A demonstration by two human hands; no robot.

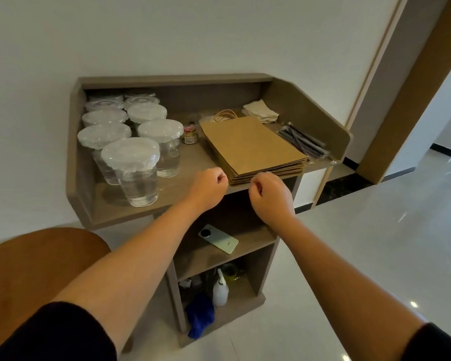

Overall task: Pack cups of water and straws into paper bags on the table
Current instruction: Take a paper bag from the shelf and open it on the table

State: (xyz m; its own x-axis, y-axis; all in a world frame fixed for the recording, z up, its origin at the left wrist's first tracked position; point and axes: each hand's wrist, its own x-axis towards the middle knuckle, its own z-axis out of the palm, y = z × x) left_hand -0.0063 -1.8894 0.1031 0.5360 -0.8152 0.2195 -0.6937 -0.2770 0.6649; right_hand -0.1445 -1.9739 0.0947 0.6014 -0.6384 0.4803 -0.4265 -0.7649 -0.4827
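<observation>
- 8 lidded cups (pixel 130 162) visible on table (pixel 182 157) left; front ones hold water
- flat paper bags (pixel 253 147) stacked centre, straws (pixel 303 142) right
- left hand (pixel 208 186), right hand (pixel 267 191): curled, holding nothing, at stack's near edge

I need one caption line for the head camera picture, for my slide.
Both hands, left and right, hover curled and empty before flat paper bags, beside covered water cups and wrapped straws.

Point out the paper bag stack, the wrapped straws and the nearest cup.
paper bag stack (pixel 253 148), head view, flat top bag face
wrapped straws (pixel 303 140), head view, middle of bundle
nearest cup (pixel 138 183), head view, clear side wall
</observation>
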